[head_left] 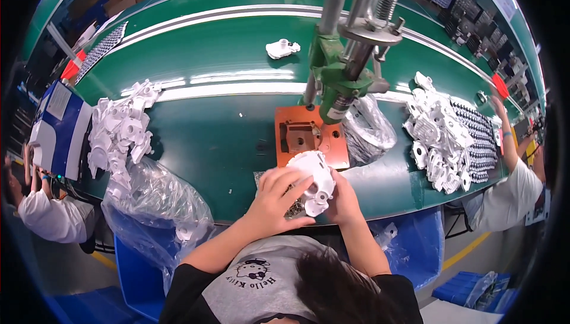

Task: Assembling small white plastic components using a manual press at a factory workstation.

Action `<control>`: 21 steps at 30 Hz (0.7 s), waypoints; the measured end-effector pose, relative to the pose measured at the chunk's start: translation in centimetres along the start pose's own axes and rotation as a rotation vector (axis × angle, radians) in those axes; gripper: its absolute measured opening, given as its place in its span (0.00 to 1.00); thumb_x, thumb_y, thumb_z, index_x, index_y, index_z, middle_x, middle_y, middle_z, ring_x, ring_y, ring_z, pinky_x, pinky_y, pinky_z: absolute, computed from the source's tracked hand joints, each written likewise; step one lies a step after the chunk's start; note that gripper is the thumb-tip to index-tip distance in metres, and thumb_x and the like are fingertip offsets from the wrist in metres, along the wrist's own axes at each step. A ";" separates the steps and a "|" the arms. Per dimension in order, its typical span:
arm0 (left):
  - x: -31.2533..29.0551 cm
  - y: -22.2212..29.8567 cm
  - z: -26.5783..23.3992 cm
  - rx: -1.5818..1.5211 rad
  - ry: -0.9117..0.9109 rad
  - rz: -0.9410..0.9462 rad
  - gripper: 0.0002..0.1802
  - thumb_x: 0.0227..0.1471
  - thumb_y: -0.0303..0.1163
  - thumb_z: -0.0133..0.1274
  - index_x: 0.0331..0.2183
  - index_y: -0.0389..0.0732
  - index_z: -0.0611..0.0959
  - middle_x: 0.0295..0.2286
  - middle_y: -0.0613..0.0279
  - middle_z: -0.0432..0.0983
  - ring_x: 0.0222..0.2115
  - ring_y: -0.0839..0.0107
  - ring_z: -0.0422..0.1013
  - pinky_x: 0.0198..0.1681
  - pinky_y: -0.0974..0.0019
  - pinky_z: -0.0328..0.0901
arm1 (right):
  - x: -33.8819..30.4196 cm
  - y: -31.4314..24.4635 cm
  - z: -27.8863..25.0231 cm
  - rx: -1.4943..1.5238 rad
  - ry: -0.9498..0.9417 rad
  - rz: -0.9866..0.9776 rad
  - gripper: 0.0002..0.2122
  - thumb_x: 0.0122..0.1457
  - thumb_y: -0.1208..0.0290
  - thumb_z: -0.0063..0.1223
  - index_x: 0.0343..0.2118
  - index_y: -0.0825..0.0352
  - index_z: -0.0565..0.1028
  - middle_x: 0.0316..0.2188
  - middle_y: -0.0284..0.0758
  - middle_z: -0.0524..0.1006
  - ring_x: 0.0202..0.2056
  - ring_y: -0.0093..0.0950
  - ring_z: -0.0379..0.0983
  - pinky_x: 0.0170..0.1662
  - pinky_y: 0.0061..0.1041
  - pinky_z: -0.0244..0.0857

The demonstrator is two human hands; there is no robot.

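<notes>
A white moulded plastic housing point(319, 175) with round openings is between my two hands, just in front of an orange fixture block point(279, 153). My left hand point(274, 200) grips its left side, fingers curled over the top. On its right side, my right hand point(343, 198) presses against the edge, its fingertips partly hidden behind the part. Small brass-coloured pieces point(295, 208) show beneath the housing, too small to name. Above the fixture stands a green bench press point(341, 86) with a steel column.
White plastic parts lie heaped at left point(122, 128) and right point(436, 140), beside rows of dark small parts point(475, 137). A clear plastic bag point(160, 190) hangs over a blue bin point(133, 264). One housing point(282, 48) sits on the green conveyor point(231, 39). Co-workers sit on both sides.
</notes>
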State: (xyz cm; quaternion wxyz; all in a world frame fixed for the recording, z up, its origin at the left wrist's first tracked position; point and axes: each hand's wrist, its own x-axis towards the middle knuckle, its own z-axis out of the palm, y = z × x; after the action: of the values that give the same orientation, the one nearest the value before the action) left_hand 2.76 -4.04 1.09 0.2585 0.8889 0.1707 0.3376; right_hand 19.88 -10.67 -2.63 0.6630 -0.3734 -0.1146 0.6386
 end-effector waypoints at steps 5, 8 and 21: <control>1.3 -1.4 0.0 0.069 -0.202 0.059 0.29 0.37 0.35 0.63 0.43 0.40 0.72 0.50 0.55 0.67 0.56 0.60 0.58 0.60 0.48 0.44 | -0.4 -1.3 -0.5 0.044 -0.026 0.152 0.21 0.63 0.58 0.34 0.50 0.70 0.67 0.45 0.38 0.73 0.45 0.30 0.71 0.49 0.31 0.65; 2.0 -2.4 0.9 0.060 -0.086 0.331 0.20 0.39 0.32 0.61 0.37 0.42 0.75 0.42 0.52 0.72 0.47 0.56 0.69 0.55 0.48 0.56 | -0.6 -1.5 -0.9 -0.008 0.069 0.164 0.20 0.63 0.57 0.34 0.49 0.69 0.68 0.44 0.37 0.74 0.44 0.30 0.72 0.48 0.31 0.66; 4.3 -2.5 1.4 0.081 -0.176 0.520 0.17 0.43 0.35 0.59 0.36 0.39 0.75 0.39 0.45 0.73 0.41 0.50 0.71 0.45 0.57 0.68 | -0.1 -1.8 -3.6 0.303 -0.141 0.396 0.17 0.59 0.57 0.39 0.39 0.66 0.71 0.24 0.38 0.75 0.19 0.28 0.72 0.13 0.22 0.62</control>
State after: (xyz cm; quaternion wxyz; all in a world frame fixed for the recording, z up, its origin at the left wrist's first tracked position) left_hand 6.44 -0.44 0.91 0.1415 0.9383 -0.0730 0.3070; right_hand 23.48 -11.87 -3.97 0.5640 -0.2393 0.0117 0.7903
